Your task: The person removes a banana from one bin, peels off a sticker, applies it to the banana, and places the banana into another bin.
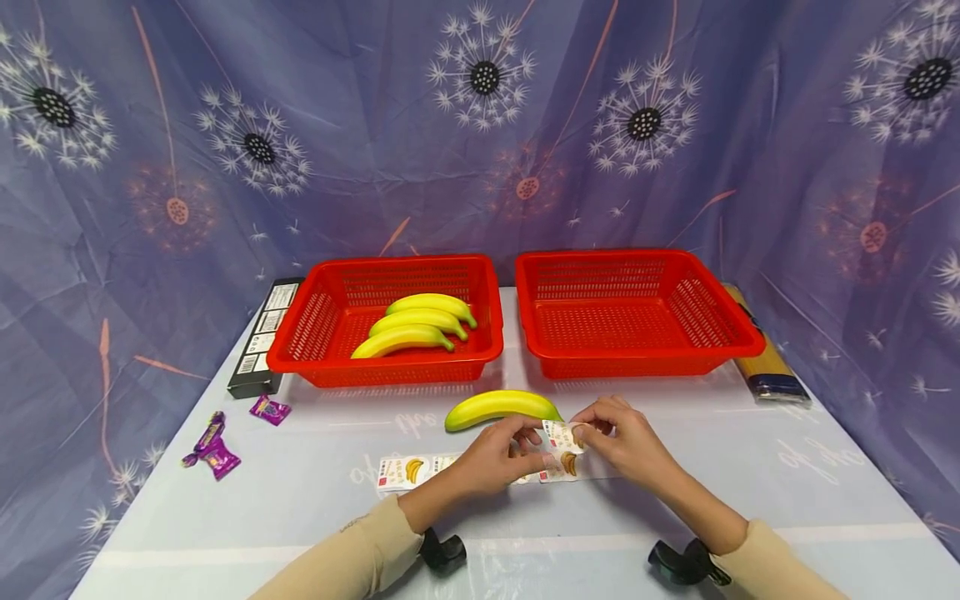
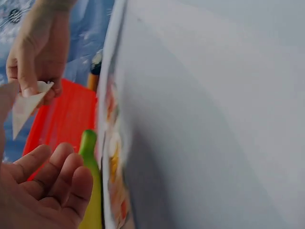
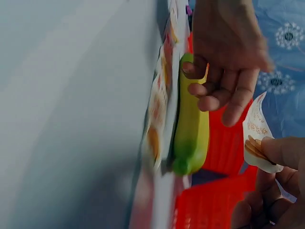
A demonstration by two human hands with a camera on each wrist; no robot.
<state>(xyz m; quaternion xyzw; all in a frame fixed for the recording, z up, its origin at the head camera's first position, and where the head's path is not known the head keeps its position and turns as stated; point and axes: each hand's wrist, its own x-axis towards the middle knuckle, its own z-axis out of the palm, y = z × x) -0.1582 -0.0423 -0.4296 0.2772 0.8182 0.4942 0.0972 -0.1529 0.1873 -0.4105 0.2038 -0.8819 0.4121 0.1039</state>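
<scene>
Head view: a patterned cloth (image 1: 375,125) hangs behind a pale table (image 1: 540,558). Two red mesh items stand side by side at the back: the left basket (image 1: 382,368), with three bananas inside, and the right basket (image 1: 645,367), with none visible; set rearward, they presumably leave the near surface free for handwork. A dark box (image 1: 257,354) lies by the left basket's outer side and a yellow-brown packet (image 1: 772,371) by the right basket's, perhaps merely put aside. A printed strip (image 1: 405,472) runs crosswise before the person, a position that probably suits both arms. Above it, the left hand (image 1: 501,457) has loosely bent fingers and appears to grasp nothing; the right hand (image 1: 626,437) is pinching. The three bananas (image 1: 420,318) lie roughly parallel, likely grouped as one kind; a single banana (image 1: 502,407) rests between strip and baskets, its stem end towards the right hand, apparently kept close by. Purple sweets (image 1: 213,450) lie well apart at the left. Right wrist view: the small paper label (image 3: 257,138), bearing a banana picture, is held between right thumb and fingers near one end, likely sparing the rest of its surface; whether the left hand brushes it cannot be told.
</scene>
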